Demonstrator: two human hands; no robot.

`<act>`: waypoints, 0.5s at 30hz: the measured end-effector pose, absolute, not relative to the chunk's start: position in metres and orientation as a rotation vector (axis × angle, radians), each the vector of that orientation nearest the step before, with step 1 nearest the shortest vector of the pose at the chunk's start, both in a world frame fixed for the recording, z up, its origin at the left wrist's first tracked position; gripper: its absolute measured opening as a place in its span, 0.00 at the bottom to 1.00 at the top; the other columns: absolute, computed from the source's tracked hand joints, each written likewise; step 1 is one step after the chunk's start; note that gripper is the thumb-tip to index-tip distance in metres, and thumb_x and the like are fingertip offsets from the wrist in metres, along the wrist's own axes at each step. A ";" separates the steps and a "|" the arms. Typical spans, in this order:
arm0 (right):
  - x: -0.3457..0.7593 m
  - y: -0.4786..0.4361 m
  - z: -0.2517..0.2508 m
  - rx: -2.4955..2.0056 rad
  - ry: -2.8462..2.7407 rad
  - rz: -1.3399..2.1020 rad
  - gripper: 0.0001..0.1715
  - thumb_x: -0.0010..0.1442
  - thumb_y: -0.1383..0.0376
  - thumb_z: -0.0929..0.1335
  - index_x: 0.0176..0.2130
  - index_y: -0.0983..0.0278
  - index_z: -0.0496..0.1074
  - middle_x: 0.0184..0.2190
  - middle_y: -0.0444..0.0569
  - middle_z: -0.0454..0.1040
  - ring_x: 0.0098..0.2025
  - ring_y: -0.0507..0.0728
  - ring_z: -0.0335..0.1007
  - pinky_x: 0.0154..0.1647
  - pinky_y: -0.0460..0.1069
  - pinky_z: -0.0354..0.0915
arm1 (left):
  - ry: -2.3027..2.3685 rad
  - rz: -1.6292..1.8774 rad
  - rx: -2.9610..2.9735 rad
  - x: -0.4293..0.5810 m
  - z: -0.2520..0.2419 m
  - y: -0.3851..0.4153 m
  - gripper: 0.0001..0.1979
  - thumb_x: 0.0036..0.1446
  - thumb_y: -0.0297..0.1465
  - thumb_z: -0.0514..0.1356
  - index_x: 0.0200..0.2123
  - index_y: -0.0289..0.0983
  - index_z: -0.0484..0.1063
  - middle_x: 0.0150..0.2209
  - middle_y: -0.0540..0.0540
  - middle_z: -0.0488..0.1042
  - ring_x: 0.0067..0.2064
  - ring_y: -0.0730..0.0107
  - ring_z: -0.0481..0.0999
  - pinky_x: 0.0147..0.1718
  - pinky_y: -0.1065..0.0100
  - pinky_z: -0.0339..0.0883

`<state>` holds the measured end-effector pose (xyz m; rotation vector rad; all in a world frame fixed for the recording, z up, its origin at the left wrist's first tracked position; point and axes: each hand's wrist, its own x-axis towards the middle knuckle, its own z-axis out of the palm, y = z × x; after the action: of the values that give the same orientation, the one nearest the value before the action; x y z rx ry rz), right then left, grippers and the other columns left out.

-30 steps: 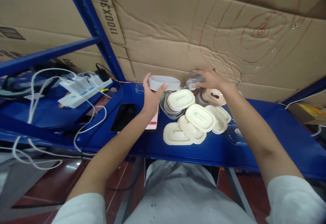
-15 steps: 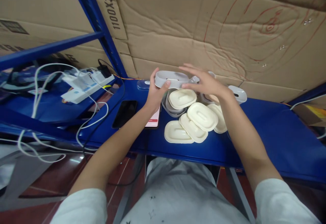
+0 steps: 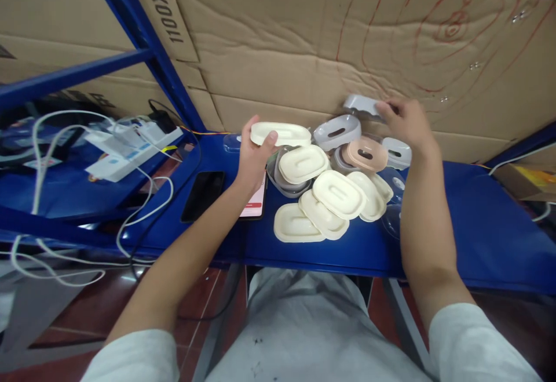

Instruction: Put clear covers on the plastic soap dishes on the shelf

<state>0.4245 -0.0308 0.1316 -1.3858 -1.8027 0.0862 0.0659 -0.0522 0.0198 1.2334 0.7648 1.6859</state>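
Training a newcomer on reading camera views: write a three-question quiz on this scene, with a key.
1. What colour is the oval piece in the left hand: a) black, b) cream, c) red?
2. True or false: the right hand holds a grey piece.
3. Which is nearer the white power strip: the dark-screened phone or the peach piece?

Key: 1. b; 2. True; 3. The dark-screened phone.

The left grip (image 3: 254, 162) is pinching with its thumb (image 3: 270, 140) raised, while the right grip (image 3: 408, 120) is clasping with bent fingers (image 3: 386, 112).
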 end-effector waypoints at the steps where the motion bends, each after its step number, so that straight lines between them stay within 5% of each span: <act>1: 0.440 -0.028 0.127 -1.411 -1.791 0.149 0.22 0.65 0.46 0.69 0.38 0.61 0.80 0.34 0.49 0.79 0.40 0.60 0.72 0.51 0.58 0.70 | 0.759 1.690 1.214 0.066 0.020 -0.052 0.42 0.53 0.55 0.76 0.65 0.50 0.66 0.62 0.43 0.74 0.64 0.50 0.77 0.60 0.52 0.78; 6: 0.474 -0.023 0.104 -1.424 -1.740 0.455 0.18 0.64 0.49 0.68 0.40 0.60 0.79 0.40 0.50 0.81 0.43 0.60 0.76 0.52 0.58 0.72 | 0.759 1.624 1.177 0.072 0.021 -0.056 0.44 0.49 0.55 0.78 0.63 0.50 0.66 0.60 0.44 0.75 0.63 0.50 0.77 0.59 0.52 0.80; 15: 0.463 -0.027 0.114 -1.543 -1.951 0.403 0.32 0.59 0.46 0.75 0.58 0.56 0.79 0.56 0.52 0.81 0.56 0.67 0.77 0.64 0.68 0.69 | 0.835 1.568 1.339 0.073 0.011 -0.057 0.47 0.51 0.57 0.76 0.65 0.47 0.59 0.63 0.40 0.72 0.65 0.48 0.76 0.61 0.48 0.77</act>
<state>0.4635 -0.0265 0.1137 -1.5430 -1.9512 0.4030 0.0733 -0.0573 0.0107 1.3389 0.8353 1.5675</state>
